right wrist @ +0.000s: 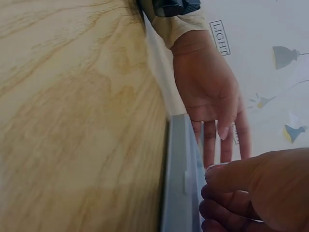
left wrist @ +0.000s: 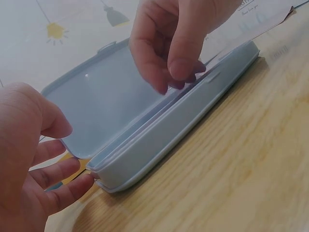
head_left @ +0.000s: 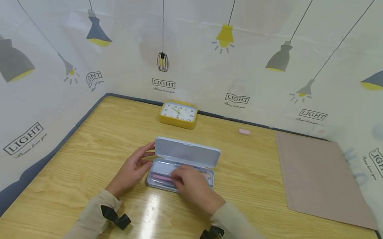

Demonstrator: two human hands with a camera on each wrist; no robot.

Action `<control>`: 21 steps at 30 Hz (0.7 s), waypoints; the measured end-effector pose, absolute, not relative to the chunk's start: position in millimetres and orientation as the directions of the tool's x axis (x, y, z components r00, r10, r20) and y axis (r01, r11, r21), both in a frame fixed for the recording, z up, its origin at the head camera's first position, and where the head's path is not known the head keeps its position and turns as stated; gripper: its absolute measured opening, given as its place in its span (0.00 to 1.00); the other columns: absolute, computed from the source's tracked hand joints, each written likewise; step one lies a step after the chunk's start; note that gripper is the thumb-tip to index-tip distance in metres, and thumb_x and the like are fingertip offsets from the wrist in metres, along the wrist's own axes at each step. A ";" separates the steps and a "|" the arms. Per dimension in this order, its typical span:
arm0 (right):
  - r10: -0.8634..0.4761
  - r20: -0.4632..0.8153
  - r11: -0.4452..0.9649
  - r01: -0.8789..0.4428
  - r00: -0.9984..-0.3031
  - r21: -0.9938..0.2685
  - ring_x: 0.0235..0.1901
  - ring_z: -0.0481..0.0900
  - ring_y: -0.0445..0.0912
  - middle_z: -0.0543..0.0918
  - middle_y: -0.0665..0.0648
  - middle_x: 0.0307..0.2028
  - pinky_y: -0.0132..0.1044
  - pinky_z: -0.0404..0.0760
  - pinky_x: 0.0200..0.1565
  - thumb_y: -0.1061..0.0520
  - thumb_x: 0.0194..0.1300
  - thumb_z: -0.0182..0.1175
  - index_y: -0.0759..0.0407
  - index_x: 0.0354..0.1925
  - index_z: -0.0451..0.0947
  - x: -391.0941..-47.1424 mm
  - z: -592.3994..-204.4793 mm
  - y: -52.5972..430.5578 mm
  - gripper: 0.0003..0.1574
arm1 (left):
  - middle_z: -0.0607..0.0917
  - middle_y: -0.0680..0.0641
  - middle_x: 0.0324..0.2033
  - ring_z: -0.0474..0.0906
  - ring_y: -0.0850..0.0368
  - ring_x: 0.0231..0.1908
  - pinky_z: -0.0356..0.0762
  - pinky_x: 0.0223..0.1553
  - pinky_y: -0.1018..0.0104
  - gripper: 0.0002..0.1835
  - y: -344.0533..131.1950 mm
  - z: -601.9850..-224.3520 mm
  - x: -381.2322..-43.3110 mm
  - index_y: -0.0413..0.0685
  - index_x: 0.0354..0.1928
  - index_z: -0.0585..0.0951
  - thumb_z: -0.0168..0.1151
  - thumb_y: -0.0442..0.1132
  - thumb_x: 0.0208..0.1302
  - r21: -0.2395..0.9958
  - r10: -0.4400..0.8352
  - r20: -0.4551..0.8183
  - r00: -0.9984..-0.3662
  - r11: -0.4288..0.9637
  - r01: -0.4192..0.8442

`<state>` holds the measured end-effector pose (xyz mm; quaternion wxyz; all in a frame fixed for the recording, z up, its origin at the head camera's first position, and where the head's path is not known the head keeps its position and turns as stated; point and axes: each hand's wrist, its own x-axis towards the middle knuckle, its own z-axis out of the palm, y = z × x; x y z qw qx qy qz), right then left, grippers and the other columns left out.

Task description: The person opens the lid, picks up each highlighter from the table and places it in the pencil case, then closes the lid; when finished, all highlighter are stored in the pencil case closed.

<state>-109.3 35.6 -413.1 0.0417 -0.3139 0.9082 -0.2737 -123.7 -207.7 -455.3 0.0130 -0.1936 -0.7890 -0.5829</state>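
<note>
A light blue pencil case [head_left: 187,152] lies open mid-table, lid raised, with a pink pen [head_left: 160,176] and others in its tray. My left hand [head_left: 145,156] rests with straight fingers against the case's left end; in the left wrist view its fingertips [left wrist: 79,183] touch the tray's corner [left wrist: 108,179]. My right hand [head_left: 177,176] reaches down into the tray with curled fingers. Thumb and fingers of the right hand [left wrist: 176,79] pinch at a pen, which the case wall [left wrist: 174,130] mostly hides. In the right wrist view the right hand [right wrist: 212,188] sits beside the case edge [right wrist: 178,179], with the left hand [right wrist: 219,140] beyond.
A yellow alarm clock [head_left: 178,114] stands behind the case at the table's back edge. A small pink eraser [head_left: 244,131] lies to its right. A brown folder [head_left: 321,177] covers the right side. A printed curtain [head_left: 33,100] walls in the table's left and back.
</note>
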 end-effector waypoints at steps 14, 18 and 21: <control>-0.401 0.232 0.604 -0.446 -0.886 -0.660 0.32 0.78 0.38 0.85 0.48 0.36 0.30 0.81 0.35 0.61 0.64 0.66 0.55 0.40 0.85 -119.1 -361.9 98.4 0.05 | 0.67 0.41 0.69 0.70 0.40 0.66 0.73 0.61 0.43 0.34 -207.3 -452.6 -123.2 0.56 0.75 0.60 0.54 0.30 0.71 0.920 0.287 0.234 -0.929 0.245 0.307; -0.296 0.281 0.624 -0.407 -0.913 -0.667 0.35 0.80 0.39 0.85 0.49 0.37 0.33 0.82 0.38 0.60 0.65 0.65 0.54 0.41 0.85 -129.1 -358.3 120.0 0.06 | 0.67 0.41 0.69 0.70 0.40 0.66 0.73 0.61 0.42 0.34 -207.0 -453.1 -123.5 0.55 0.75 0.60 0.54 0.29 0.71 0.920 0.288 0.239 -0.927 0.238 0.311; -0.228 0.298 0.636 -0.374 -0.927 -0.675 0.37 0.81 0.41 0.86 0.51 0.39 0.36 0.83 0.40 0.59 0.65 0.65 0.55 0.42 0.84 -137.5 -361.0 131.8 0.06 | 0.68 0.41 0.69 0.70 0.40 0.65 0.73 0.61 0.42 0.34 -207.2 -454.5 -124.2 0.55 0.75 0.60 0.54 0.29 0.71 0.920 0.290 0.244 -0.926 0.234 0.315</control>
